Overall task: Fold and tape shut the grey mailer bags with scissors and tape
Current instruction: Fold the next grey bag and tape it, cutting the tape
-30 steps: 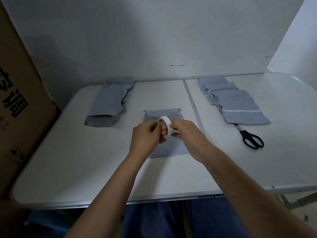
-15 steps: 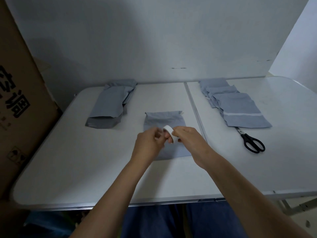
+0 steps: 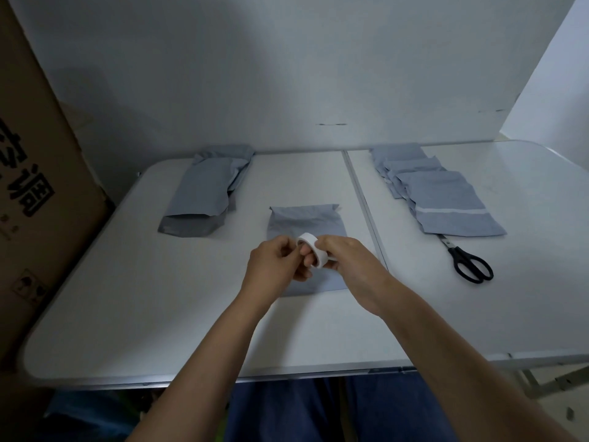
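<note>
— Listing item one: what do the hands hold?

— White tape roll (image 3: 313, 252), raised just above the worktop (image 3: 127, 307). Right hand (image 3: 345, 263) grips it, fingers curled round the near rim. Left hand (image 3: 276, 263) pinches at the roll's left edge, thumb and fingertips together on it; whether a free end of tape is lifted is too small to tell.

— Item two, beneath them?

— Folded grey mailer bag (image 3: 306, 223), one piece, lying flat at the middle of the worktop, top edge folded over and creased. Its near part is covered by the hands.

— Item three, left side?

— Unfolded grey mailer bags (image 3: 204, 193), a loose pile, long and laid lengthwise towards the back wall, darker open ends nearest the person. Well apart from the middle bag.

— Item four, right side?

— Finished grey mailer bags (image 3: 446, 199), several, overlapping in a row running from the back edge forward. A pale strip crosses the nearest one.

— Item five?

— Scissors (image 3: 467, 266), black handles, blades shut, tips tucked under the near edge of that nearest bag, handles pointing towards the person.

— Surroundings?

— Worktop pale, with a seam running front to back between the middle bag and the right-hand row. Cardboard box (image 3: 35, 199) with dark printed characters, standing at the left edge. White wall panel (image 3: 287, 74) behind.
</note>
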A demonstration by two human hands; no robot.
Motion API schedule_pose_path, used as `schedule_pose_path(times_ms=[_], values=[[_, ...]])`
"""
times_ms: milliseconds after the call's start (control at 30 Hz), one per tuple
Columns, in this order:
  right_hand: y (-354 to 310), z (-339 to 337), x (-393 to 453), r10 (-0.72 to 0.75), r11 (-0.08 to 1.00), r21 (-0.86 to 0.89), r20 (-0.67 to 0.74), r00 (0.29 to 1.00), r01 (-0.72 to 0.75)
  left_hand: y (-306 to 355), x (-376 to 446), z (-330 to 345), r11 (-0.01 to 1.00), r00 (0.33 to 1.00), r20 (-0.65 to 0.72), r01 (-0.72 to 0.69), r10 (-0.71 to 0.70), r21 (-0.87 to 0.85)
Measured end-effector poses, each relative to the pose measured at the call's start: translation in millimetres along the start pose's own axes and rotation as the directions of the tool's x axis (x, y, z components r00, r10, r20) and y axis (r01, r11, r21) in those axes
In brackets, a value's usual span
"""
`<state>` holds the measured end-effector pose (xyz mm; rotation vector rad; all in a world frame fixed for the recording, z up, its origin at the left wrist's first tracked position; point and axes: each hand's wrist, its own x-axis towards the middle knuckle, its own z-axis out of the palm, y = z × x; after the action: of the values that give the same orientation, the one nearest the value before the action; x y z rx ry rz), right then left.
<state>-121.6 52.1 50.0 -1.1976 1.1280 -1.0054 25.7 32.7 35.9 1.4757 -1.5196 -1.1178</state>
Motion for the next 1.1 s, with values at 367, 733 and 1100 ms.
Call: schedule_pose_path(times_ms=[367,733,1100], values=[[13.9,-3.7,2.0,-0.141,0.971,-0.205,-0.080,0.987,0.122,0.1,0.7,-7.0,0.996,0.996,-0.083,-0.033,0.039,0.079],[11.8,-9.2,14.3,-0.162,0.879,-0.468,-0.105,0.981,0.095,16.5,1.0,-11.0,0.836,0.939,-0.087,-0.251,0.333,0.488],[-24.7,-18.6,47.2,-0.271,0.836,-0.510,-0.060,0.961,0.204,41.4,39.7,-39.5,0.843,0.940,-0.064,-0.269,0.335,0.467]])
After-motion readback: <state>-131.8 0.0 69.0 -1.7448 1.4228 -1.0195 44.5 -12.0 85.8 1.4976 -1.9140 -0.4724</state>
